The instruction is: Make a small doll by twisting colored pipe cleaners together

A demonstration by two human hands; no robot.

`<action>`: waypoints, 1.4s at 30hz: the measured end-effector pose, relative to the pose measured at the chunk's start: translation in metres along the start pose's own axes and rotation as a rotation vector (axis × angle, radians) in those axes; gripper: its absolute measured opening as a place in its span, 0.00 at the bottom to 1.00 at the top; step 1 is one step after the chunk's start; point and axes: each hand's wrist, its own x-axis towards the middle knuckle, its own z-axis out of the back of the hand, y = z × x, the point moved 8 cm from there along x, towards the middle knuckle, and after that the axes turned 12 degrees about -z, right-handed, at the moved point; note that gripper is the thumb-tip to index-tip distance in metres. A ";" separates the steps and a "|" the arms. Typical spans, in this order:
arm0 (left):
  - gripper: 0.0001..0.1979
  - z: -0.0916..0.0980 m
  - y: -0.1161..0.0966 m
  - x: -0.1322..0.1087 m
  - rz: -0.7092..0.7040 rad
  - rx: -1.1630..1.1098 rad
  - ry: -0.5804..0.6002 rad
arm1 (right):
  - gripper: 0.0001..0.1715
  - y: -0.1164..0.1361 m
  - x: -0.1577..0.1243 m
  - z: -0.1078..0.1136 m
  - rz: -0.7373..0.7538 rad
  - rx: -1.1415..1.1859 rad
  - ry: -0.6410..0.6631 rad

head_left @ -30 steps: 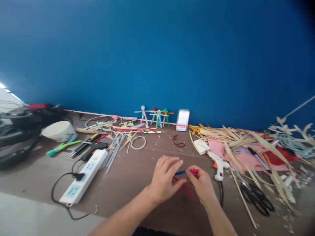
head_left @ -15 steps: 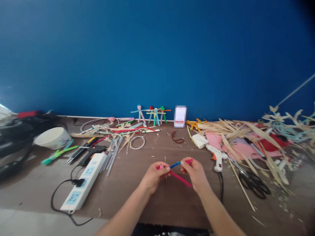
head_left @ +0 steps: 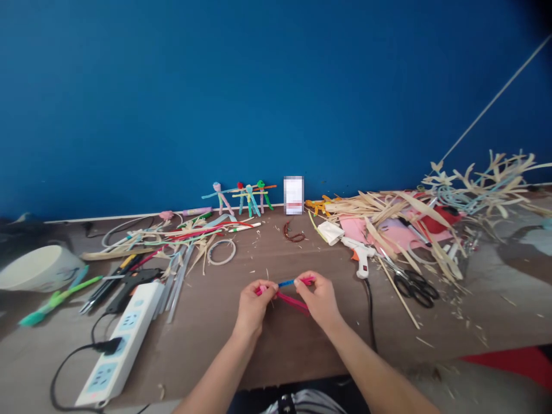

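Observation:
My left hand [head_left: 252,303] and my right hand [head_left: 318,298] are both closed in a pinch over the middle of the brown table [head_left: 207,322]. Between them stretches a short blue pipe cleaner [head_left: 286,283], its ends held at each set of fingertips. A pink pipe cleaner [head_left: 290,301] hangs below it, running from my left fingers toward my right palm. Both hands hover just above the tabletop.
A white power strip [head_left: 118,340] with a black cord lies front left. A white bowl [head_left: 37,267], a black glue gun [head_left: 129,283] and loose sticks sit left. A white glue gun [head_left: 359,253], black scissors [head_left: 414,285] and straw strips lie right. Small pipe-cleaner figures [head_left: 244,198] stand by the blue wall.
My left hand drew away from the right and now pinches one end, so the blue and pink pipe cleaners are stretched out between both hands. The view swung rightward.

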 end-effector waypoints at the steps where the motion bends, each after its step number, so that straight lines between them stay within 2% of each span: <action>1: 0.10 0.002 0.001 0.001 -0.001 0.047 0.022 | 0.09 0.000 0.000 -0.001 0.003 -0.015 0.004; 3: 0.12 0.004 0.006 0.002 0.037 0.103 0.115 | 0.09 -0.004 0.004 -0.002 -0.039 0.002 0.034; 5: 0.22 0.008 0.003 0.003 0.021 0.169 0.193 | 0.09 -0.013 0.008 -0.003 -0.114 0.044 0.074; 7: 0.29 0.017 -0.016 0.004 -0.145 0.319 0.169 | 0.09 -0.020 0.011 -0.005 -0.178 0.065 0.110; 9: 0.26 0.017 -0.046 -0.001 -0.395 0.513 0.142 | 0.09 -0.025 0.012 -0.010 -0.220 0.068 0.145; 10: 0.22 0.009 -0.058 -0.007 -0.514 0.595 0.182 | 0.09 -0.027 0.011 -0.013 -0.235 0.072 0.161; 11: 0.17 -0.005 -0.065 -0.013 -0.595 0.657 0.297 | 0.09 -0.028 0.010 -0.017 -0.243 0.080 0.173; 12: 0.16 -0.019 -0.066 -0.020 -0.635 0.721 0.427 | 0.10 -0.029 0.009 -0.021 -0.242 0.092 0.187; 13: 0.18 -0.030 -0.065 -0.024 -0.656 0.792 0.508 | 0.10 -0.029 0.008 -0.025 -0.238 0.103 0.205; 16: 0.22 -0.046 -0.053 -0.026 -0.652 1.003 0.567 | 0.11 -0.030 0.006 -0.035 -0.218 0.121 0.237; 19: 0.20 -0.053 -0.039 -0.022 -0.619 1.027 0.642 | 0.11 -0.036 0.006 -0.037 -0.238 0.108 0.248; 22: 0.18 -0.054 -0.031 -0.018 -0.578 1.018 0.716 | 0.14 -0.042 0.007 -0.037 -0.272 0.084 0.292; 27: 0.21 -0.049 -0.030 -0.009 -0.514 1.090 0.742 | 0.13 -0.041 0.010 -0.035 -0.265 -0.027 0.346; 31: 0.19 -0.050 -0.025 -0.007 -0.485 1.111 0.858 | 0.14 -0.045 0.011 -0.034 -0.268 -0.163 0.355; 38: 0.13 -0.046 -0.024 -0.001 -0.450 1.037 0.861 | 0.15 -0.053 0.011 -0.035 -0.307 -0.145 0.369; 42: 0.15 -0.040 -0.028 0.001 -0.466 1.002 0.822 | 0.15 -0.054 0.013 -0.036 -0.325 -0.137 0.381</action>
